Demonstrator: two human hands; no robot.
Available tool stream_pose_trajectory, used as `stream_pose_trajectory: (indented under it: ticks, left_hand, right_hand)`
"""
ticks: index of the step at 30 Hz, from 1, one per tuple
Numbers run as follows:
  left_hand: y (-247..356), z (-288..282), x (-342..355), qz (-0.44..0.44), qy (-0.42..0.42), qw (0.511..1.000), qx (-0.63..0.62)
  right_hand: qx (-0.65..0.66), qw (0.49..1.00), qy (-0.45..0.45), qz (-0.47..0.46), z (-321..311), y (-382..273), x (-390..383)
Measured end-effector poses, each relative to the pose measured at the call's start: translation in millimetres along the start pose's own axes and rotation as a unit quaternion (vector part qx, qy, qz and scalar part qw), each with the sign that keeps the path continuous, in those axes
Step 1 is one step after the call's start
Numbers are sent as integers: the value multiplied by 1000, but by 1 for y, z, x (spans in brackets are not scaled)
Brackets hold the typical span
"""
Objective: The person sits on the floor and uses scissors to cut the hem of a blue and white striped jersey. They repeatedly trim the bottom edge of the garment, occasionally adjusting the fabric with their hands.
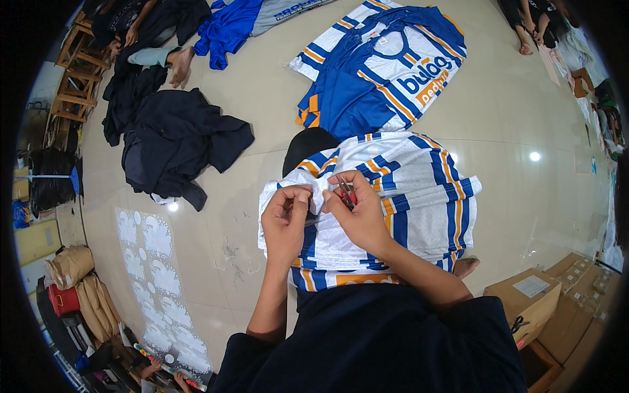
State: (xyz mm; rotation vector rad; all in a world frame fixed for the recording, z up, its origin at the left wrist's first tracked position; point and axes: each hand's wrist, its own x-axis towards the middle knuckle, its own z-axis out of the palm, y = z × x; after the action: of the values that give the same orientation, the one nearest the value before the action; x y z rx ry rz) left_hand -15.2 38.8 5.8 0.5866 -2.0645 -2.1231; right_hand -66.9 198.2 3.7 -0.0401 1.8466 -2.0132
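Across my lap lies a white jersey (419, 170) with blue and orange stripes, bunched in loose folds. My left hand (288, 213) is closed in a pinch on the white cloth near its left side. Small red-handled thread snips (347, 193) rest in my right hand (359, 216), whose fingers are curled round them. The thumb and fingertips of that hand meet at the cloth beside the left fingertips. Whether a loose thread lies between the fingers is too small to tell. Beyond my knee, more blue, white and orange jerseys (386, 72) are spread on the floor.
Dark garments (180, 134) lie heaped at the left, with a blue garment (226, 29) at the back. People sit at the far left and far right. Cardboard boxes (524, 298) stand at lower right, wooden stools (78, 72) at upper left. A white patterned sheet (154, 275) lies on the floor.
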Motion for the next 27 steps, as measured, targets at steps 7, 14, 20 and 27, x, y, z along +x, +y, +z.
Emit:
stream_pose_trajectory:
  ticks: [7, 14, 20, 27]
  left_hand:
    - [1, 13, 2, 40, 38, 998, 32]
    - [12, 8, 13, 208, 47, 941, 263]
    - [8, 6, 14, 206, 5, 931, 303]
    - [7, 9, 13, 217, 21, 930, 295]
  right_hand:
    - [-53, 997, 30, -47, -2, 12, 1]
    - [259, 944, -35, 200, -24, -8, -6]
    - [266, 927, -97, 245, -22, -8, -3]
    - [259, 919, -103, 281, -22, -4, -1]
